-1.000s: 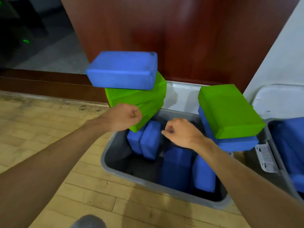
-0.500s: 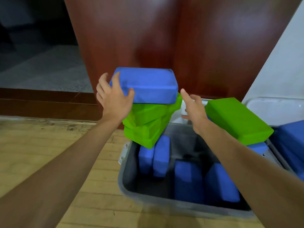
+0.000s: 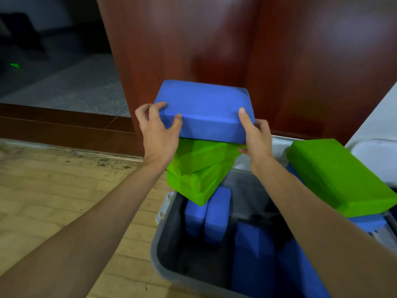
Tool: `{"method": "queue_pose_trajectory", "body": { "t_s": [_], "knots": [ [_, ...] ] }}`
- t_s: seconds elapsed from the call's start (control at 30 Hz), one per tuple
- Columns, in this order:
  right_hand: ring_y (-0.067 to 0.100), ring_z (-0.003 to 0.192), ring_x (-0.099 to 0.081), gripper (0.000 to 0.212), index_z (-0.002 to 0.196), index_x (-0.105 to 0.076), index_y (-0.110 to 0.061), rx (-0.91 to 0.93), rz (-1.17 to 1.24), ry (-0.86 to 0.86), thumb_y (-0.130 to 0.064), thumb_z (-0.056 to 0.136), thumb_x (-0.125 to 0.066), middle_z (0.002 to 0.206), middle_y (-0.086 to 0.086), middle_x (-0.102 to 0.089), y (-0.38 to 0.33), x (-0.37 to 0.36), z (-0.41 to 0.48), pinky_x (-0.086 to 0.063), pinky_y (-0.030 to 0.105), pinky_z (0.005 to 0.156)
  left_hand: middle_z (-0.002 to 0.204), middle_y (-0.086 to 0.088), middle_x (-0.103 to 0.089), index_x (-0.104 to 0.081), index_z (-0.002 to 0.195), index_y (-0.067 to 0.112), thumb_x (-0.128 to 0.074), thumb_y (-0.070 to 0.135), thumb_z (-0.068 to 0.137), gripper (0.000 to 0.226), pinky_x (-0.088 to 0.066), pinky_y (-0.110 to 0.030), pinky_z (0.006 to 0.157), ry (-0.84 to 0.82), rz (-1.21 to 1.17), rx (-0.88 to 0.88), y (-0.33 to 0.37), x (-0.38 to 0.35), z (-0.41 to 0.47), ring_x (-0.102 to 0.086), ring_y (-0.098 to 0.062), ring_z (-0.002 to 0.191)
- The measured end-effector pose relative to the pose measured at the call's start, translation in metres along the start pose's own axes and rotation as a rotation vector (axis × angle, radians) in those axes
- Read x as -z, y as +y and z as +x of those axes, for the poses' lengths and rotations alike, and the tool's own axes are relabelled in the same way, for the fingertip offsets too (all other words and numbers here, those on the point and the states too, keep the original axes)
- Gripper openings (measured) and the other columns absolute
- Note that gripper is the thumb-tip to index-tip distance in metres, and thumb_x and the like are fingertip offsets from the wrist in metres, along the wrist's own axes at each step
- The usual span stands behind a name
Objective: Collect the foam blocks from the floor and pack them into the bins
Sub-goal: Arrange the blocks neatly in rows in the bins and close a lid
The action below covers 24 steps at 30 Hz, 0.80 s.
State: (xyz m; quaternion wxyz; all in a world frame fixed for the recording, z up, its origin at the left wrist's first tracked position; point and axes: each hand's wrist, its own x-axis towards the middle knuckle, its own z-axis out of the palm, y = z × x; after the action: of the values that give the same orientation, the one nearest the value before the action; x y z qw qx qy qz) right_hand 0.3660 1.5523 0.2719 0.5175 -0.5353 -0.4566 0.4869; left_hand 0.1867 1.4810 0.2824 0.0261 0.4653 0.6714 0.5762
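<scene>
Head view: I see left grip [image 3: 159,136] and right grip [image 3: 256,138] now clamped on top blue foam block [image 3: 204,106], no longer reaching; binning next.

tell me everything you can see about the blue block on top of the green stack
The blue block is a rectangular brick that looks like foam, matte and slightly grainy, with rounded edges. It lies broad face up, a little tilted, and appears to rest on two skewed green blocks above the far left corner of the grey bin. The left hand grips its near left corner, fingers on top, thumb on the front. The right hand holds the near right corner.
</scene>
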Motion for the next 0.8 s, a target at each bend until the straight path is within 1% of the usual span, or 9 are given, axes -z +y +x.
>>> {"method": "queue_pose_trajectory", "body": {
  "t_s": [0.13,0.27,0.33,0.37,0.43,0.5,0.53,0.67,0.8],
  "knots": [
    [0.011,0.096,-0.060,0.043,0.114,-0.048,-0.020,-0.062,0.223,-0.025,-0.042,0.084,-0.069,0.104,-0.008,-0.054,-0.004,0.007,0.000,-0.060,0.037,0.075,0.123,0.003,-0.029,-0.054,0.121,0.011,-0.060,0.019,0.092,0.031,-0.024,0.006,0.085,0.003,-0.082,-0.051,0.008,-0.005,-0.011,-0.039,-0.005,0.110],
    [0.015,0.101,-0.059,0.039,0.116,-0.049,-0.016,-0.089,0.319,0.034,-0.034,0.086,-0.068,0.106,-0.005,-0.052,-0.004,0.027,-0.004,-0.060,0.038,0.074,0.124,0.002,-0.039,-0.048,0.128,0.013,-0.047,0.009,0.096,0.031,-0.036,-0.005,0.088,-0.003,-0.140,-0.083,0.007,0.000,-0.016,-0.048,0.003,0.100],
    [0.016,0.102,-0.059,0.037,0.115,-0.050,-0.015,-0.116,0.412,0.060,-0.033,0.087,-0.067,0.111,-0.002,-0.054,-0.001,0.040,-0.010,-0.060,0.038,0.071,0.124,-0.004,-0.039,-0.044,0.130,0.011,-0.049,0.015,0.096,0.035,-0.039,-0.011,0.086,0.056,-0.106,0.080,0.002,0.000,-0.018,-0.050,-0.004,0.098],
    [0.018,0.104,-0.060,0.037,0.116,-0.050,-0.015,-0.129,0.461,0.062,-0.032,0.087,-0.067,0.116,0.001,-0.055,0.001,0.046,-0.013,-0.060,0.039,0.071,0.128,-0.008,-0.037,-0.042,0.132,0.008,-0.053,0.022,0.094,0.041,-0.038,-0.019,0.092,0.064,-0.037,0.228,-0.003,-0.001,-0.018,-0.050,-0.013,0.105],
    [0.021,0.108,-0.061,0.037,0.117,-0.052,-0.015,-0.152,0.558,0.055,-0.031,0.086,-0.067,0.123,0.005,-0.057,0.008,0.060,-0.020,-0.059,0.041,0.071,0.137,-0.016,-0.032,-0.037,0.135,0.002,-0.062,0.047,0.085,0.072,-0.037,-0.037,0.103,-0.056,0.095,0.591,-0.018,-0.004,-0.017,-0.041,-0.032,0.123],
    [0.021,0.105,-0.063,0.034,0.116,-0.055,-0.015,-0.187,0.627,0.052,-0.028,0.087,-0.066,0.123,0.006,-0.060,0.018,0.074,-0.029,-0.059,0.040,0.069,0.139,-0.015,-0.036,-0.035,0.138,0.003,-0.067,0.071,0.063,0.106,-0.045,-0.048,0.097,-0.207,-0.023,0.857,-0.029,-0.007,-0.021,-0.042,-0.037,0.124],
    [0.021,0.103,-0.064,0.034,0.117,-0.056,-0.014,-0.204,0.650,0.055,-0.027,0.087,-0.065,0.122,0.006,-0.061,0.025,0.080,-0.033,-0.059,0.039,0.068,0.137,-0.012,-0.041,-0.038,0.137,0.007,-0.067,0.075,0.057,0.109,-0.049,-0.048,0.090,-0.255,-0.144,0.918,-0.034,-0.008,-0.023,-0.046,-0.036,0.120],
    [0.023,0.108,-0.063,0.027,0.110,-0.062,-0.016,-0.249,0.665,0.065,-0.026,0.085,-0.065,0.121,0.006,-0.064,0.044,0.102,-0.041,-0.059,0.038,0.069,0.126,-0.007,-0.054,-0.048,0.127,0.017,-0.070,0.057,0.076,0.068,-0.052,-0.040,0.069,-0.384,-0.389,0.969,-0.031,-0.011,-0.031,-0.056,-0.032,0.107],
    [0.020,0.099,-0.063,0.011,0.097,-0.063,-0.018,-0.224,0.626,0.076,-0.022,0.087,-0.064,0.103,0.001,-0.065,0.039,0.111,-0.041,-0.061,0.040,0.071,0.121,-0.007,-0.054,-0.045,0.115,0.016,-0.073,0.050,0.077,0.058,-0.052,-0.039,0.069,-0.305,-0.425,0.919,-0.030,-0.009,-0.029,-0.058,-0.032,0.104]
  ]
}}
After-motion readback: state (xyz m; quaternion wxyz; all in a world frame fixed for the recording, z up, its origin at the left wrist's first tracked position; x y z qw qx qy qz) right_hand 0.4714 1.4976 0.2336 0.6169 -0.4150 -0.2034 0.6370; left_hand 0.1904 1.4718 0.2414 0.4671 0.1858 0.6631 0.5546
